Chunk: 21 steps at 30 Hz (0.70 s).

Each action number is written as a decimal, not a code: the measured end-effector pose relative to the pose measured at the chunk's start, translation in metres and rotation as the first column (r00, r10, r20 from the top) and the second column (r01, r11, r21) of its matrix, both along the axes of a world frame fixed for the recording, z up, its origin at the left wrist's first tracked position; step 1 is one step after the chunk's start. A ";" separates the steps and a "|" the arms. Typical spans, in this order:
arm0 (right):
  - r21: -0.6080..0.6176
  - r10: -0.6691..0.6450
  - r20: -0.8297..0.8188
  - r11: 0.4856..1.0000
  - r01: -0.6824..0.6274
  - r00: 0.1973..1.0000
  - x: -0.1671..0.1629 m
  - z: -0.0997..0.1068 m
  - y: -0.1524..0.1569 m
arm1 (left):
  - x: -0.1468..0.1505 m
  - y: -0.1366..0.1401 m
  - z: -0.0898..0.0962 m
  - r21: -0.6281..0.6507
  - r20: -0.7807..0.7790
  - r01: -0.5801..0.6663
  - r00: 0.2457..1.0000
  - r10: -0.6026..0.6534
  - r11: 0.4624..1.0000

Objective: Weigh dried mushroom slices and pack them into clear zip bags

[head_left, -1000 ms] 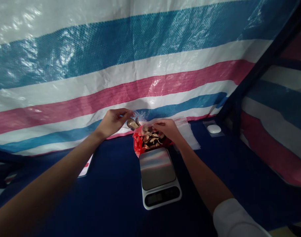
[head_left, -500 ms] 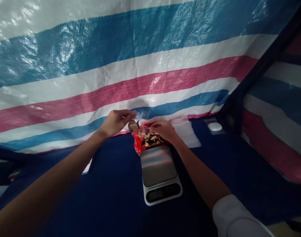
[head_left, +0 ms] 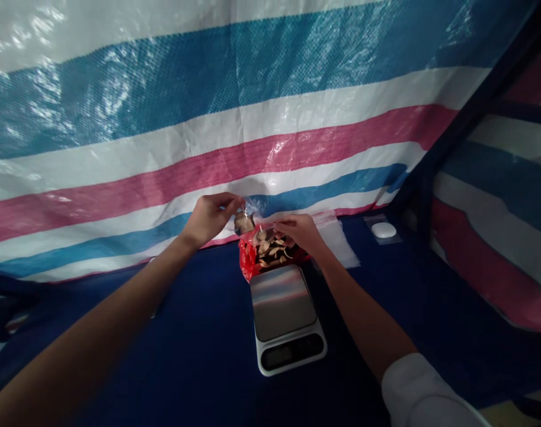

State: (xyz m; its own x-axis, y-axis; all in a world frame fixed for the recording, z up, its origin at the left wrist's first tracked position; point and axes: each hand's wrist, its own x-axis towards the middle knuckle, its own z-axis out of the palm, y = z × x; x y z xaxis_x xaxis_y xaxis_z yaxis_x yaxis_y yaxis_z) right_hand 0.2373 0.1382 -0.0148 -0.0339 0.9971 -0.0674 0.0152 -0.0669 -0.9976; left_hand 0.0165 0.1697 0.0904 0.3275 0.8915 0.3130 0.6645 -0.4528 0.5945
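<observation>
My left hand (head_left: 211,218) pinches a small clear plastic bag (head_left: 252,209) by its upper edge; brown pieces (head_left: 244,223) show inside it. Fingers closed, my right hand (head_left: 300,231) hovers over an open red plastic bag (head_left: 247,262). Clear film runs close to its fingertips, but what exactly they grip is too small to make out. Thin dried brown slices (head_left: 274,250) fill the red bag. Directly in front of that bag lies a white digital scale (head_left: 284,305) with a bare metal plate and a dark display.
A stack of clear plastic bags (head_left: 345,244) lies right of the red bag. Farther right, a white rounded object (head_left: 383,230) rests on a clear packet. Striped plastic sheeting (head_left: 234,136) rises behind the dark blue table surface (head_left: 199,344).
The clear bag with brown pieces has shifted slightly right, and the dried slices are more exposed. My right hand has moved slightly right. The view has shifted a little.
</observation>
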 end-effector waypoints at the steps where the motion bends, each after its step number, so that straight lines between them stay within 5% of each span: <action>1: -0.004 -0.010 -0.011 1.000 0.010 1.000 0.000 -0.001 0.000 | 0.001 0.001 -0.001 0.008 0.002 -0.005 1.000 0.005 1.000; 7: 0.055 -0.030 -0.053 0.998 0.033 0.998 -0.013 -0.014 0.002 | -0.002 0.006 -0.008 0.055 -0.009 -0.023 1.000 0.024 0.998; 21: 0.171 -0.064 0.239 0.985 0.023 0.969 -0.039 -0.013 0.019 | -0.015 0.007 0.000 0.095 -0.025 -0.005 1.000 0.007 0.995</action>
